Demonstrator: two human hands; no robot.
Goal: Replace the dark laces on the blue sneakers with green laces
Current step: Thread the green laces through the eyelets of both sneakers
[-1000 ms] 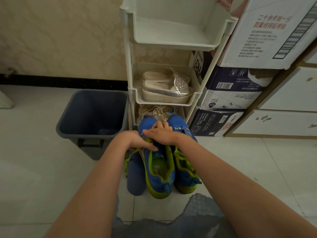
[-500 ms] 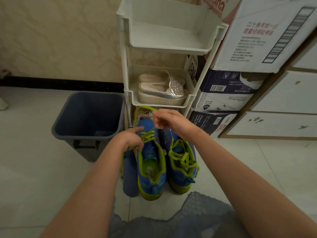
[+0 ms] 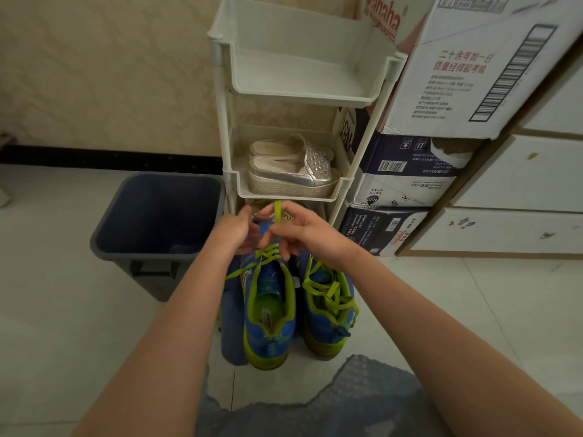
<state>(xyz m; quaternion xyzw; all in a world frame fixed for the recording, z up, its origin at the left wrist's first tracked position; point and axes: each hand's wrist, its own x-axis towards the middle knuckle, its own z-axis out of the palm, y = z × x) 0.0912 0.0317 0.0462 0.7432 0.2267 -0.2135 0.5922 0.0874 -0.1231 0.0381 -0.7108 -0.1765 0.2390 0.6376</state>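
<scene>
Two blue sneakers with lime-green trim stand side by side on the tiled floor, heels toward me. The left sneaker (image 3: 268, 313) has a green lace (image 3: 266, 253) threaded only through the eyelets near its toe. My right hand (image 3: 303, 230) pinches one end of that lace and holds it up above the toe. My left hand (image 3: 236, 230) curls round the front of the left sneaker; its fingers are blurred. The lace's other end trails down the left side. The right sneaker (image 3: 328, 307) carries a loose green lace along its whole length.
A dark grey bin (image 3: 157, 216) stands to the left. Behind the sneakers is a white plastic rack (image 3: 227, 127) holding silver platform shoes (image 3: 293, 171). Stacked cardboard boxes (image 3: 403, 171) and white drawers (image 3: 517, 178) fill the right. A dark blue object (image 3: 232, 329) lies against the left sneaker.
Both hands moved from on top of the sneakers to the toe of the left one. My right hand drew the green lace end upward, and the laces came into view.
</scene>
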